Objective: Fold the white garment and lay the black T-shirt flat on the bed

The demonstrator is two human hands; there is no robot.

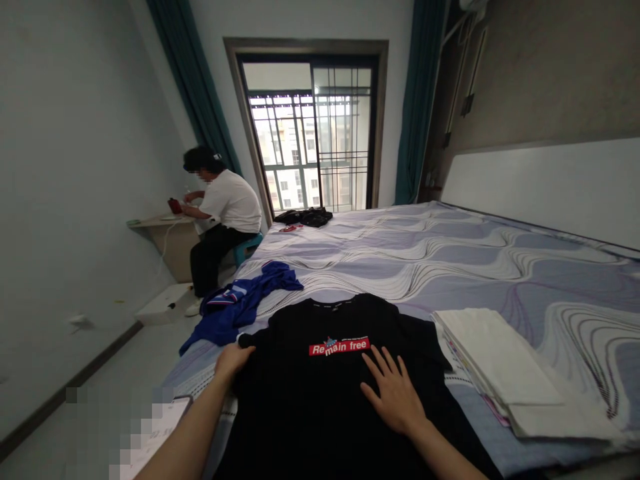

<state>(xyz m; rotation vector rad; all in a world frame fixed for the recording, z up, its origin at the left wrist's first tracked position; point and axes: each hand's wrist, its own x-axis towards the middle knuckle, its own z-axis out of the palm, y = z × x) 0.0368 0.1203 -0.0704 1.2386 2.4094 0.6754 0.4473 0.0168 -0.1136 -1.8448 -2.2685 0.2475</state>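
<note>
A black T-shirt point(320, 407) lies spread front side up on the bed, its collar pointing away from me. Across its chest runs a red print reading "Remain free". At the left sleeve, my left hand point(233, 361) is closed on the cloth's edge; its fingertips are partly hidden. My right hand point(395, 393) rests flat on the chest beside the print, fingers spread, holding nothing. Just beyond my left hand lies a crumpled blue garment point(240, 300). To the right of the shirt sits a stack of folded whitish cloth point(505, 367).
The bed point(380, 247) has a patterned sheet. Dark clothing point(305, 217) lies at its far edge. A person point(233, 207) sits on a blue stool at a small table point(167, 243) to the left. A white box point(163, 303) stands on the floor.
</note>
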